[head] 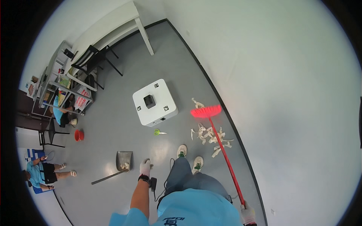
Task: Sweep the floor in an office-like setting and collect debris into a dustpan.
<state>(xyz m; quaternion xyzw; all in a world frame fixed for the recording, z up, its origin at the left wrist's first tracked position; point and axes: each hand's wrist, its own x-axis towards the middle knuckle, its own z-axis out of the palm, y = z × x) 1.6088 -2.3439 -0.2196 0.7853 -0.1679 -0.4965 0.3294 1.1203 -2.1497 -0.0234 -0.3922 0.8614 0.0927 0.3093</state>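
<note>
My right hand [248, 213], in a light work glove, grips the upper end of the red handle of a broom [226, 156]. The broom's red bristle head [206, 111] is at the floor near the wall, against a pale crumpled strip [198, 103]. More pale strips [212, 135] lie scattered on the floor around and under the handle. My left hand [145, 167], also gloved, hangs at my side with nothing visible in it and fingers slightly apart. Left of it, a grey dustpan [124, 158] with a long handle holds some pale scraps [125, 166].
A white box-shaped unit [151, 113] with a black block stands ahead; green-handled scissors [159, 132] lie beside it. A red bucket [79, 135], black chairs [93, 60] and a metal rack [65, 87] are leftward. One person [39, 173] stands left; another [60, 111] is partly hidden behind the rack.
</note>
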